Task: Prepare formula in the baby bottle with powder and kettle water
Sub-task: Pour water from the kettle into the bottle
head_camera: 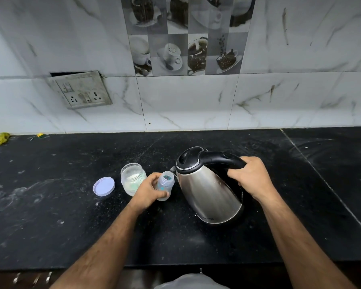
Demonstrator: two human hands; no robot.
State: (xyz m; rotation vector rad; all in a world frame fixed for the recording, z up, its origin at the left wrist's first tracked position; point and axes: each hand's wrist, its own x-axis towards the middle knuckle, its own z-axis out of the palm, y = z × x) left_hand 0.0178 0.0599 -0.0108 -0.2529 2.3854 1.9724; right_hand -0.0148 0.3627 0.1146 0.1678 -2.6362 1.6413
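A small clear baby bottle (165, 184) without a cap stands on the black counter, and my left hand (149, 191) is wrapped around its body. Just right of it, a steel kettle (208, 192) with a black lid and handle leans toward the bottle, its spout close to the bottle's mouth. My right hand (251, 178) grips the rear of the kettle handle. To the left of the bottle stands an open clear jar (132, 178) holding white powder. Its pale round lid (104, 186) lies flat further left.
The black stone counter (50, 205) is dusted with white specks and runs to a marble-tiled wall. A socket plate (79, 89) hangs on the wall at left. A yellow scrap (0, 138) lies in the far left corner. The counter's front edge is near my body.
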